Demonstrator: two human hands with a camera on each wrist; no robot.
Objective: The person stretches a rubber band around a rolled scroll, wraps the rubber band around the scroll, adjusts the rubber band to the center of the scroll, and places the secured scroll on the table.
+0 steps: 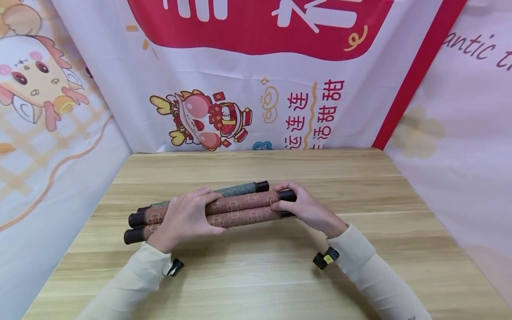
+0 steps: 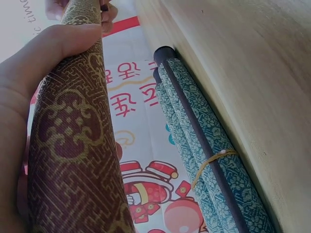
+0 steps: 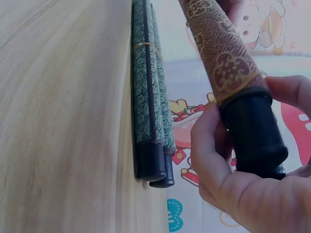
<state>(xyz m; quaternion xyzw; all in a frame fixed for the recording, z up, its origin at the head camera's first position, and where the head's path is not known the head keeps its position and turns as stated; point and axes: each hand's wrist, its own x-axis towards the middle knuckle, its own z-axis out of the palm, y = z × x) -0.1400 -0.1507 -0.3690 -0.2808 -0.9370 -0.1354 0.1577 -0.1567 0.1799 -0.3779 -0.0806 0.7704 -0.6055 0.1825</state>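
Two brown hanging scrolls (image 1: pixel 240 204) with gold patterns and black end knobs lie side by side, raised above the table and slightly tilted. My left hand (image 1: pixel 186 218) grips them around their left half, thumb on the near side. At their right end, my right hand (image 1: pixel 308 209) curls its fingers round the black knobs (image 3: pixel 255 128). Its fingertips are right at a thin rubber band (image 3: pixel 243 86) that circles the brown scrolls just short of the knobs. Behind them, a pair of green patterned scrolls (image 2: pixel 194 116) rests on the table, bound by another rubber band (image 2: pixel 214 162).
The wood-grain table (image 1: pixel 256 275) spreads out below and around the hands. A white cloth banner (image 1: pixel 256 66) with red print hangs at its back edge. Printed cloths stand along the left side (image 1: pixel 80 169) and the right side (image 1: pixel 460 155).
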